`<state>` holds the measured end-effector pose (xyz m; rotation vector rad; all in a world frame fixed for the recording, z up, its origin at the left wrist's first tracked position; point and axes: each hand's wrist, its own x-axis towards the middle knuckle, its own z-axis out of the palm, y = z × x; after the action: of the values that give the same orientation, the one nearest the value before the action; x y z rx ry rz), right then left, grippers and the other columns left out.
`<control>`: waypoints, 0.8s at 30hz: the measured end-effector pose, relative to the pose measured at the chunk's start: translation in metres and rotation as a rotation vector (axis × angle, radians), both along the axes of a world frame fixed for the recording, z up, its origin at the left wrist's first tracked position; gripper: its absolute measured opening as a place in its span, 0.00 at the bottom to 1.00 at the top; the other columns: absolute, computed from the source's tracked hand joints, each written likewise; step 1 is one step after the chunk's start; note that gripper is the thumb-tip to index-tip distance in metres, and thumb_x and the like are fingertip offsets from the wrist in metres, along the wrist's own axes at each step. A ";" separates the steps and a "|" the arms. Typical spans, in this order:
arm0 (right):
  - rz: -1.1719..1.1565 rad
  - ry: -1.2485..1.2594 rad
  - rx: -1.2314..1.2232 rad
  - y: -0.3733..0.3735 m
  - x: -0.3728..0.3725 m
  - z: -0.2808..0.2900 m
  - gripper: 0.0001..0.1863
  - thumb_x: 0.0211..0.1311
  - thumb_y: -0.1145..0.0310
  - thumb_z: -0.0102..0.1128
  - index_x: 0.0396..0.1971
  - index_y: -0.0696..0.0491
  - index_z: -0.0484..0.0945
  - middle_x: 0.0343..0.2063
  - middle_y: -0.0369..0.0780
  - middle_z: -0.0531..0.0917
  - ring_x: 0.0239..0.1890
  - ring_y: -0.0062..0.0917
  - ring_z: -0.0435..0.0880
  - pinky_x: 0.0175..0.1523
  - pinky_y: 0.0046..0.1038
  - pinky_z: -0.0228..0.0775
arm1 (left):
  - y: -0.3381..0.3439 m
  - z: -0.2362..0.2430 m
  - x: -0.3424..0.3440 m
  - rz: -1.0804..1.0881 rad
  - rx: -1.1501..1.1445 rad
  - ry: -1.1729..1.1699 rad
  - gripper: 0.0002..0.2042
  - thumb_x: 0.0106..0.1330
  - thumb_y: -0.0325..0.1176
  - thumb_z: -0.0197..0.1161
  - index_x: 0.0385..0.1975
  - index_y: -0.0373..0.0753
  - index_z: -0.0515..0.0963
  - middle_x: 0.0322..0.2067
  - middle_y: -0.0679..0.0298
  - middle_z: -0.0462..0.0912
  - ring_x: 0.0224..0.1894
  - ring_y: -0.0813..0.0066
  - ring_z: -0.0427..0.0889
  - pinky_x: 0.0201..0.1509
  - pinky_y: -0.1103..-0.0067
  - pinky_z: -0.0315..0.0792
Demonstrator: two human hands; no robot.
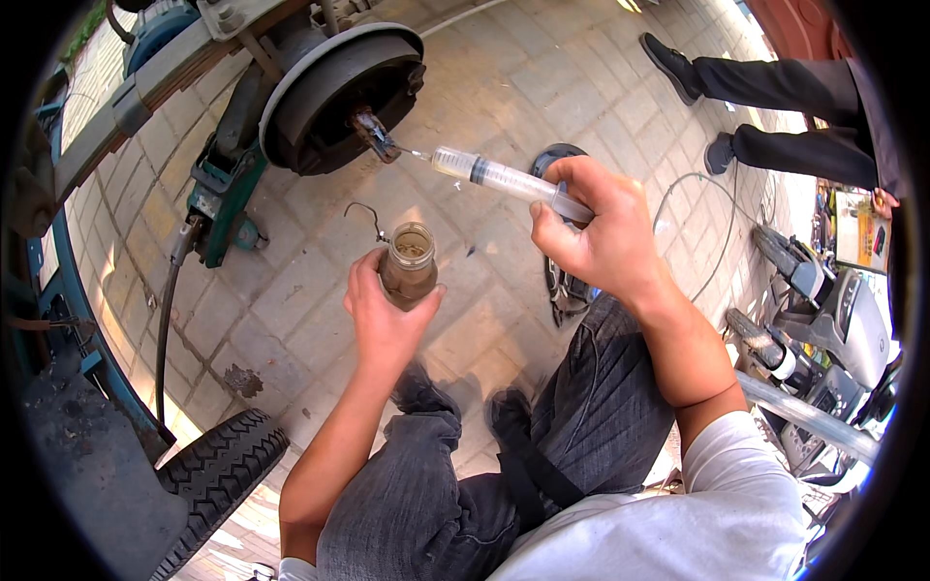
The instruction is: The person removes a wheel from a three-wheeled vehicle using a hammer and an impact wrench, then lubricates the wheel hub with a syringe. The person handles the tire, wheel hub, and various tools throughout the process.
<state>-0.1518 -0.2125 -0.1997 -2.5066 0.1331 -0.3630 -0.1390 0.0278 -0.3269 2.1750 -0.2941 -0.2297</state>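
Observation:
My right hand (596,228) is closed around the plunger end of a large clear syringe (504,182). The syringe's thin tip points left, at or very near the end of a greased axle shaft (373,136). That shaft sticks out of the middle of a dark, round brake drum or backing plate (339,102). Lower and to the left, my left hand (392,315) grips an open glass jar (412,261) with brownish liquid in it, held upright. A bent wire hook (366,219) is fixed at the jar's neck.
A green jack (228,203) with a black hose stands under the vehicle frame (165,82). A treaded tire (228,470) is at lower left. Another person's legs (794,116) are at upper right, near a parked scooter (843,329). A dark object (562,290) lies behind my right hand.

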 end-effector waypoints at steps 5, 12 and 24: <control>-0.004 -0.011 0.020 0.000 -0.003 -0.001 0.11 0.47 0.72 0.65 0.31 0.59 0.77 0.10 0.37 0.71 0.12 0.17 0.67 0.20 0.24 0.59 | -0.001 0.001 0.000 -0.007 0.003 -0.013 0.38 0.45 0.38 0.79 0.54 0.28 0.66 0.50 0.49 0.74 0.54 0.54 0.75 0.60 0.66 0.68; -0.046 0.060 0.012 0.000 -0.010 0.001 0.14 0.44 0.67 0.69 0.31 0.57 0.78 0.11 0.41 0.73 0.12 0.30 0.74 0.21 0.29 0.67 | 0.001 0.001 -0.001 0.005 -0.028 0.036 0.39 0.42 0.38 0.80 0.56 0.35 0.67 0.53 0.52 0.73 0.56 0.53 0.72 0.62 0.61 0.62; -0.014 -0.023 0.015 -0.008 -0.009 -0.002 0.12 0.46 0.71 0.67 0.31 0.57 0.77 0.10 0.38 0.72 0.12 0.22 0.70 0.20 0.26 0.62 | -0.007 0.002 -0.003 0.004 -0.022 0.038 0.39 0.41 0.37 0.80 0.55 0.35 0.67 0.52 0.52 0.73 0.57 0.52 0.72 0.62 0.61 0.62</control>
<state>-0.1607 -0.2204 -0.2013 -2.4871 0.1438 -0.3950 -0.1419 0.0209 -0.3250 2.1466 -0.2701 -0.2645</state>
